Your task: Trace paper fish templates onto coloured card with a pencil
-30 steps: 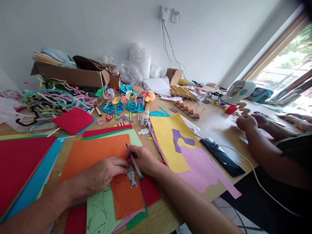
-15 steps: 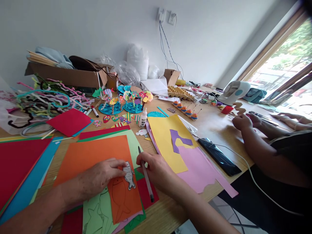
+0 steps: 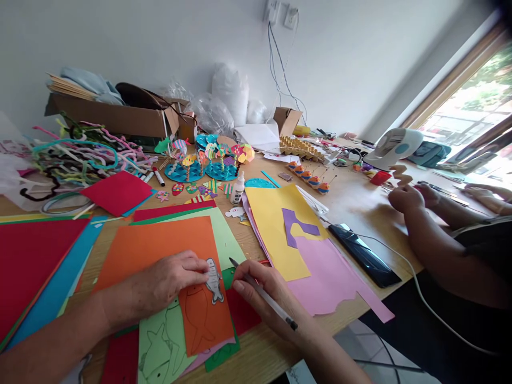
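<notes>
My left hand lies on the orange paper sheet, its fingertips pinching a small grey paper fish cut-out. Under the cut-out the orange sheet carries a drawn fish outline. My right hand rests to the right of it, closed round a pen whose tip points up and left, off the paper. A green sheet with a drawn shark sticks out under the orange one.
Stacked coloured sheets lie left, yellow and pink papers right, with a black device and white cable. Pipe cleaners, a cardboard box, paper fish crafts and a glue bottle stand behind. Another person's hands work at right.
My right hand drew the pen away from the fish cut-out, down and to the right, and the pen tilted flatter. My left hand stayed holding the cut-out on the orange sheet.
</notes>
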`<state>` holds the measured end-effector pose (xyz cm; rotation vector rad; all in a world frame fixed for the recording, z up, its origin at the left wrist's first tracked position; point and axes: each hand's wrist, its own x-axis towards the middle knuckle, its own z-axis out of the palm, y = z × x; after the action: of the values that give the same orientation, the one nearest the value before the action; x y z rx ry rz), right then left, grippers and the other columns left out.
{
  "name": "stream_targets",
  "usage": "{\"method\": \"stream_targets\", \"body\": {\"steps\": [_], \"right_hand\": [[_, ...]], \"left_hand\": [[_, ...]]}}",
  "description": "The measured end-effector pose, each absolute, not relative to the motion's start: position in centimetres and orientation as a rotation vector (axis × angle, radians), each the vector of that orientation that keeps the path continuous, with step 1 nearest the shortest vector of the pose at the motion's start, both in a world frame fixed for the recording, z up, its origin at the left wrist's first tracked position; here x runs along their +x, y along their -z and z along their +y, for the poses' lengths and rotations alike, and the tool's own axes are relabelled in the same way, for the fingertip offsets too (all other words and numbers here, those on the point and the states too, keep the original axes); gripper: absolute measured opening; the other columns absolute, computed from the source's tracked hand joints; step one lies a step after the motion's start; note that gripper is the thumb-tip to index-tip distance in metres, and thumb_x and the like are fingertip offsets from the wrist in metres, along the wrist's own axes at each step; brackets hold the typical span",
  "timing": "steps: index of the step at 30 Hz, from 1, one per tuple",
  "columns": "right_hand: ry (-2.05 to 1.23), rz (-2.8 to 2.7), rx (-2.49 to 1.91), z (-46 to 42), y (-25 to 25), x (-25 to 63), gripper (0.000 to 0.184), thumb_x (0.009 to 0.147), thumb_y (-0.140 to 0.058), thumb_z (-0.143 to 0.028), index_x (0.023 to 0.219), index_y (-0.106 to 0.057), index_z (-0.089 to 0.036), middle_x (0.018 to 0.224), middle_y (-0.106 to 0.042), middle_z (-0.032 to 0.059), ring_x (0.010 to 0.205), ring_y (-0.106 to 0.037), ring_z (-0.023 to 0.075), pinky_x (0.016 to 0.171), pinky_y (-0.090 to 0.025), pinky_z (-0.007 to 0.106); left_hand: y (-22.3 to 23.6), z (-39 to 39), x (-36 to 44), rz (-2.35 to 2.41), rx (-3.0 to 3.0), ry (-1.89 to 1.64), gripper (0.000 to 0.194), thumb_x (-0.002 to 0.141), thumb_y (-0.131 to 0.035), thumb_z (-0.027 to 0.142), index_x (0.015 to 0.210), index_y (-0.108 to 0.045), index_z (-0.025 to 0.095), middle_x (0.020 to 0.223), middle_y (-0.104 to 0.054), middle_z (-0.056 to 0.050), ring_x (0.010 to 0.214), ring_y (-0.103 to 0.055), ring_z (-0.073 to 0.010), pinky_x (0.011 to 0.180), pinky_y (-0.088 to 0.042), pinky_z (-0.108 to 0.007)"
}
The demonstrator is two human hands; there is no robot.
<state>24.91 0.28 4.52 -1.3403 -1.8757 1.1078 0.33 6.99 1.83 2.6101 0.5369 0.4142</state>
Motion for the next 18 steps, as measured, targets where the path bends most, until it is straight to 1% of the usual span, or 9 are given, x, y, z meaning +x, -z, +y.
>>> {"method": "stream_targets", "body": {"steps": [4, 6, 9, 13, 18], "right_hand": [[-1.108, -1.883, -1.342, -0.5, -4.0, 25.2, 0.022, 0.095, -0.046, -0.034, 0.082, -0.057, -0.02, 0.07, -0.055, -0.0021, 0.064, -0.049, 0.0124, 0.056, -0.036, 0.021], [-1.084, -1.879, -1.353, -0.7, -3.8, 25.2, 0.019, 0.096, -0.045, -0.032, 0.087, -0.057, -0.021, 0.072, -0.058, -0.0017, 0.065, -0.051, 0.013, 0.056, -0.036, 0.021], [-1.058, -1.809, -1.393, -0.7, -3.6, 25.3, 0.011, 0.093, -0.046, -0.028, 0.095, -0.053, -0.022, 0.074, -0.061, -0.0013, 0.065, -0.053, 0.0141, 0.054, -0.035, 0.022], [-1.059, -1.729, -1.4, -0.8, -3.7, 25.0, 0.005, 0.089, -0.047, -0.025, 0.091, -0.05, -0.022, 0.073, -0.064, -0.0011, 0.066, -0.055, 0.0147, 0.055, -0.037, 0.023], [-1.125, -1.655, -1.398, -1.3, -3.6, 24.7, 0.006, 0.086, -0.045, -0.023, 0.088, -0.05, -0.022, 0.072, -0.061, -0.0015, 0.063, -0.052, 0.0141, 0.054, -0.038, 0.022]], "left_hand": [[-2.1, 7.3, 0.5, 0.502, 2.62, -0.373, 0.041, 0.093, -0.035, 0.003, 0.11, -0.067, 0.021, 0.117, -0.066, -0.006, 0.104, -0.058, -0.02, 0.089, -0.046, -0.028], [-2.5, 7.7, 0.7, 0.505, 2.607, -0.302, 0.042, 0.089, -0.037, 0.0, 0.107, -0.068, 0.021, 0.117, -0.066, -0.006, 0.103, -0.058, -0.0202, 0.087, -0.045, -0.028], [-3.5, 8.2, 1.3, 0.499, 2.579, -0.208, 0.04, 0.085, -0.04, 0.0, 0.098, -0.07, 0.022, 0.108, -0.069, -0.005, 0.096, -0.06, -0.0199, 0.082, -0.044, -0.027], [-5.0, 8.8, 2.2, 0.507, 2.532, -0.156, 0.04, 0.084, -0.039, -0.001, 0.095, -0.07, 0.022, 0.101, -0.071, -0.003, 0.093, -0.063, -0.0179, 0.083, -0.045, -0.024], [-5.7, 9.1, 2.8, 0.499, 2.52, -0.109, 0.042, 0.079, -0.039, -0.004, 0.094, -0.069, 0.022, 0.096, -0.071, -0.002, 0.091, -0.064, -0.0175, 0.083, -0.046, -0.024]]}}
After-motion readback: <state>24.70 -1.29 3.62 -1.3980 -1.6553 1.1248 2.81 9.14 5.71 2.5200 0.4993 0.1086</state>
